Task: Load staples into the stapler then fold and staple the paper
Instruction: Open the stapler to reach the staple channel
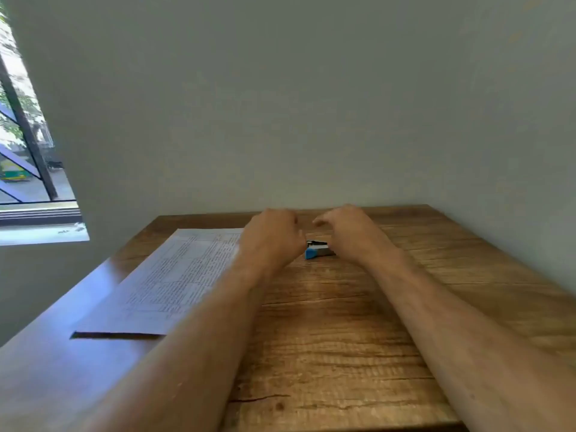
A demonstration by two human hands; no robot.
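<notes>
Left hand (271,236) curled, contents hidden; right hand (349,232) loosely open, empty — pin stapler (317,250) flat, then seat staples squarely.

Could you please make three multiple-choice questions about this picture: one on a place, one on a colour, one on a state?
1. Where does the paper lie on the wooden table?
A. Left of the stapler
B. Right of the stapler
C. On top of the stapler

2. What colour is the near end of the stapler?
A. Red
B. Blue
C. Green

3. In what state is the paper?
A. Crumpled
B. Rolled up
C. Flat and unfolded

Answers: 1 A, the sheet lies under the forearm of the left hand, on the window side; 2 B, the end cap between the left hand and the right hand is blue; 3 C, the printed sheet lies spread out.
</notes>
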